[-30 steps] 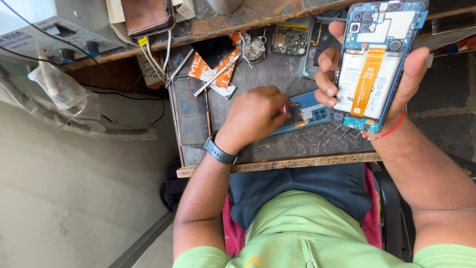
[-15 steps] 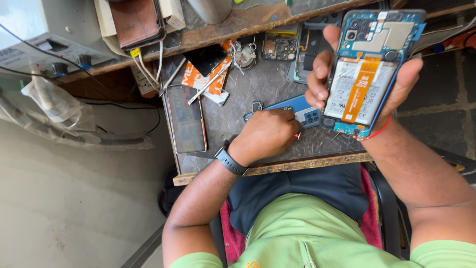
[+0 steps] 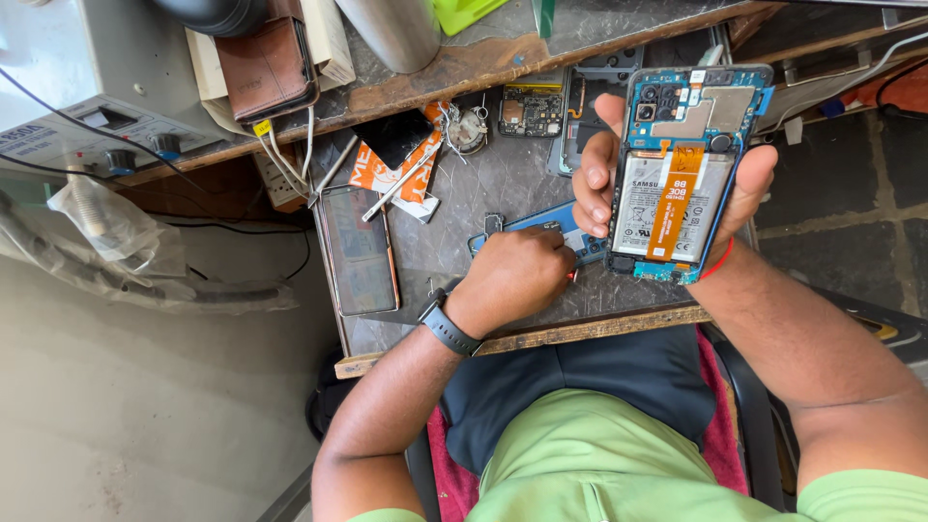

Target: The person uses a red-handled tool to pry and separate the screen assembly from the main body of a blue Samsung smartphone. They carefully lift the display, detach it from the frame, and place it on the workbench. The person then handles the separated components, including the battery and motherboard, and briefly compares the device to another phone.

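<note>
We're holding the opened phone (image 3: 681, 174) up in our right hand (image 3: 744, 188), fingers wrapped on both long sides, back cover off, battery with its orange ribbon and the blue board facing us. It's hanging above the right part of the work mat (image 3: 483, 184), its lower end near the wooden front edge (image 3: 541, 336) of the bench.

Our left hand (image 3: 517, 280) is resting curled into a loose fist on the mat, pinching something small with a red tip; we can't tell exactly what. It's sitting on the near end of a blue flat part (image 3: 551, 224), just beside the phone's lower corner.

Room is tight: left fist and phone are nearly touching. Left of the fist we're seeing open mat, then a second phone (image 3: 360, 249) lying flat near the mat's left edge. Behind: tweezers (image 3: 401, 182) on an orange packet (image 3: 391, 169), a loose circuit board (image 3: 531, 113). The bench drops off right at the front edge.
</note>
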